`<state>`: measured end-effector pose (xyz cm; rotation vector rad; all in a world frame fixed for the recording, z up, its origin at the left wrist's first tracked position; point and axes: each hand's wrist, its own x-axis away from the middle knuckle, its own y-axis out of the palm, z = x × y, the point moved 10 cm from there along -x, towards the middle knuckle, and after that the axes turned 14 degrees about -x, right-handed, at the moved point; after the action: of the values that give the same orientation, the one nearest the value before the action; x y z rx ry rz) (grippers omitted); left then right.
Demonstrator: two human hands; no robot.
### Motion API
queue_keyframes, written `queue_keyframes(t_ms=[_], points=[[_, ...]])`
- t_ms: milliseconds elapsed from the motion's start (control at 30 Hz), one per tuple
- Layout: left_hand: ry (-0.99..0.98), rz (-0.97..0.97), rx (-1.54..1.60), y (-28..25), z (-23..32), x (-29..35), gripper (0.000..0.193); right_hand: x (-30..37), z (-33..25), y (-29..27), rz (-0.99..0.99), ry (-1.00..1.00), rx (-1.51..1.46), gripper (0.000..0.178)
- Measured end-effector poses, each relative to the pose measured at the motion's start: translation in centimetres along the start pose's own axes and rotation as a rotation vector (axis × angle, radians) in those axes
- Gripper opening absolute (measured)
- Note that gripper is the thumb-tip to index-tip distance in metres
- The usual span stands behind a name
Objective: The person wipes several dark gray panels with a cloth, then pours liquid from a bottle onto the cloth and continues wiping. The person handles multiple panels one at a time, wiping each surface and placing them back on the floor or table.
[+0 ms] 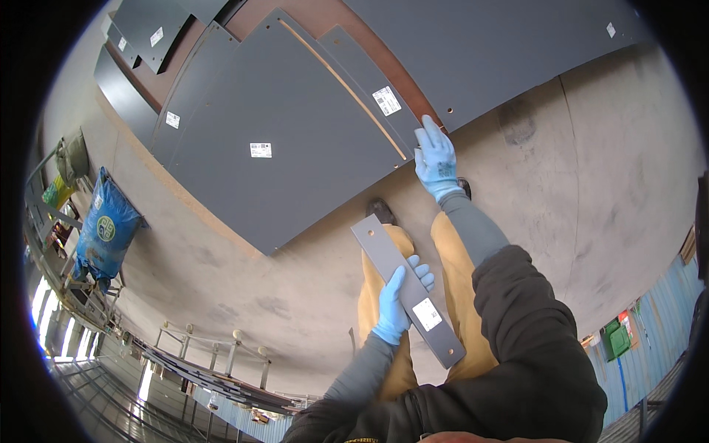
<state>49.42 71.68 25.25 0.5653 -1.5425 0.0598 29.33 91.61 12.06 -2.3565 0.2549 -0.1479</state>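
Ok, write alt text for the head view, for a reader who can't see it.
A person's blue-gloved left hand holds a narrow grey panel with a white label, while the gloved right hand is extended beside large dark grey panels. A blue sack is at far left.

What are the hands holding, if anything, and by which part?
The left hand grips the grey strip near its middle; the right hand visibly holds nothing.
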Motion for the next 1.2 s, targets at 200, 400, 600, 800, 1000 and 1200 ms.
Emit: queue_keyframes(t_ms=[200, 400, 600, 800, 1000, 1200], points=[[-0.023, -0.001, 0.016, 0.0, -0.3, -0.4, 0.06, 9.0, 6.3, -1.4, 0.399, 0.651, -0.294, 0.046], [-0.032, -0.002, 0.008, -0.2, -0.1, -0.6, 0.059, 12.3, 9.4, 9.8, 0.268, 1.245, -0.967, 0.023], [-0.044, -0.01, 0.018, -0.4, 0.0, -0.9, 0.057, 11.4, 8.6, 11.0, 0.386, 1.384, -1.032, 0.027], [-0.053, 0.013, 0.012, -0.7, 0.0, -0.9, 0.057, 10.7, 8.3, 11.3, 0.366, 1.407, -1.126, 0.023], [-0.053, 0.014, 0.015, -0.7, 0.2, -0.8, 0.056, 10.6, 8.5, 11.2, 0.315, 1.42, -1.038, 0.024], [-0.051, 0.014, 0.014, -0.4, 0.4, -0.9, 0.056, 10.5, 8.4, 11.1, 0.323, 1.401, -1.029, 0.025]])
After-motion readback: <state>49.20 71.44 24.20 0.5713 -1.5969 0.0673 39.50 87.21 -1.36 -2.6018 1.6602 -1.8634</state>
